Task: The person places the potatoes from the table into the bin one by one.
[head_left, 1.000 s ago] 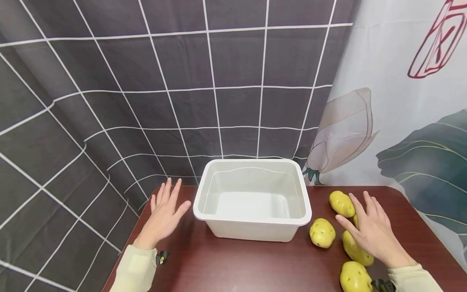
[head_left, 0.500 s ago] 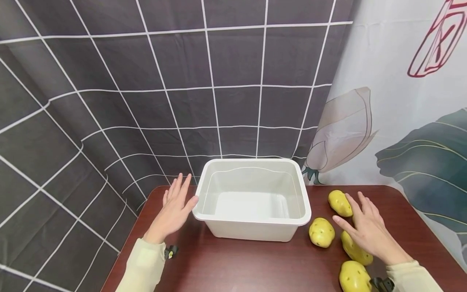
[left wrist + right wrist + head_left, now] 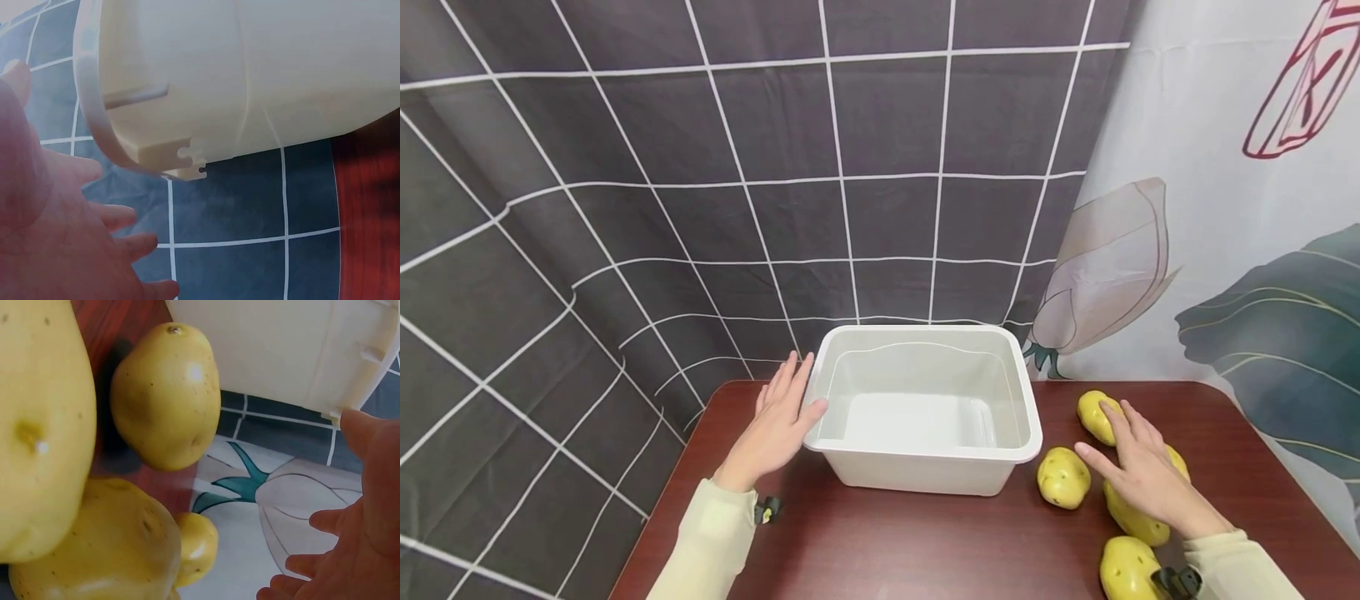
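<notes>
My left hand (image 3: 778, 433) is beside the left rim of a white plastic basin (image 3: 925, 475), fingers straight and thumb overlapping the rim in the head view. In the left wrist view the left hand (image 3: 69, 219) faces the basin's outer wall (image 3: 300, 69); contact cannot be told. My right hand (image 3: 1150, 475) hovers over a group of yellow potatoes, fingers extended and holding nothing. Its fingertips overlap the far potato (image 3: 1094, 417). Another potato (image 3: 1063, 477) lies between this hand and the basin. The right wrist view has the right hand (image 3: 369, 531) apart from the nearby potatoes (image 3: 165, 397).
The basin and potatoes stand on a dark red table (image 3: 910, 542). A front potato (image 3: 1127, 568) is near the right wrist. Behind the table hang a dark gridded cloth (image 3: 887, 217) and a pale floral cloth (image 3: 1150, 275).
My left hand has moved right, up to the basin's rim. The right hand has shifted slightly left over the potatoes, uncovering one on its right. Basin and potatoes stay in place.
</notes>
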{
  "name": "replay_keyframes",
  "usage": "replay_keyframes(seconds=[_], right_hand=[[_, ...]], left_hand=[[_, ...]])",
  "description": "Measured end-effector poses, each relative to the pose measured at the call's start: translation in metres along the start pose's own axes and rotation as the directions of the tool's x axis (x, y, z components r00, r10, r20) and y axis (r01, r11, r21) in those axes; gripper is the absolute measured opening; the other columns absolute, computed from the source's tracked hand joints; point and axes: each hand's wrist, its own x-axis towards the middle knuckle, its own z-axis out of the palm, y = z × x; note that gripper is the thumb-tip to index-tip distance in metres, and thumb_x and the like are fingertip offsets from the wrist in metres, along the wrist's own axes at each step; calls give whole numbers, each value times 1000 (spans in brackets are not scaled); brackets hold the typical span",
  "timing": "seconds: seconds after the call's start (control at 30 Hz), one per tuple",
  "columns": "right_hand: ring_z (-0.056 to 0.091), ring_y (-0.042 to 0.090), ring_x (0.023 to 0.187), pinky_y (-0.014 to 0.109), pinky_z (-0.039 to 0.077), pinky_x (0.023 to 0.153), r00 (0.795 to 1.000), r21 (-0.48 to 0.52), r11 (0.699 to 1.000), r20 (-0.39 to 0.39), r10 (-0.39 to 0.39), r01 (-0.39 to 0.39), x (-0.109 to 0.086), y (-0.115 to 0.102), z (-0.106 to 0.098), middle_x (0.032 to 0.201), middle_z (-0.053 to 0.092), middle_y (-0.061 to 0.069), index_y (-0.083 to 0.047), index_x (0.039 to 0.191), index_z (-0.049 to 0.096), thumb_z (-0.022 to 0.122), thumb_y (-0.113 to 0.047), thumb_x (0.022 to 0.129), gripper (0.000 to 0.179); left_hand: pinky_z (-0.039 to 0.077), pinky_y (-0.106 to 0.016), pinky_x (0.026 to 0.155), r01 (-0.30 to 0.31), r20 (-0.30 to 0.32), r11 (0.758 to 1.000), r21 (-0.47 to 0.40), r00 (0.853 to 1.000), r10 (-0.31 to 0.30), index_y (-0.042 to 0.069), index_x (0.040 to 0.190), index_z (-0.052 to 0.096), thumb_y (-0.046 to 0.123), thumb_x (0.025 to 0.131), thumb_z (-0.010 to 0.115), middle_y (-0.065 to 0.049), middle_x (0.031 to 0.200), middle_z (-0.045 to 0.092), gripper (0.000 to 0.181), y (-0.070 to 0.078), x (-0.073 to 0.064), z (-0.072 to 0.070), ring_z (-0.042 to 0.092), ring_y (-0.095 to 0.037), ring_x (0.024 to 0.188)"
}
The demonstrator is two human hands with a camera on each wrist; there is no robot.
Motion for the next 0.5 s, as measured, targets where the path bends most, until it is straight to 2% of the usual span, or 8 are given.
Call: replay_keyframes(seconds=[0.2, 0.5], right_hand=[[14, 67, 134, 79, 18, 100, 999, -11, 1000, 34, 0, 0, 0, -3, 3, 153, 10, 45, 10, 154, 20, 58, -45, 100, 86], [20, 68, 132, 79, 21, 99, 998, -33, 999, 60, -29, 31, 3, -3, 11, 150, 16, 46, 13, 150, 27, 58, -44, 100, 82]], left_hand=[[5, -62, 118, -16, 15, 1000, -16, 1000, 17, 14, 163, 17, 47, 103, 49, -16, 168, 6, 75, 2, 2, 3, 7, -37, 153], [6, -61, 119, -5, 43, 1000, 1, 999, 5, 16, 163, 11, 51, 102, 50, -16, 168, 3, 80, 7, 4, 7, 9, -37, 153]])
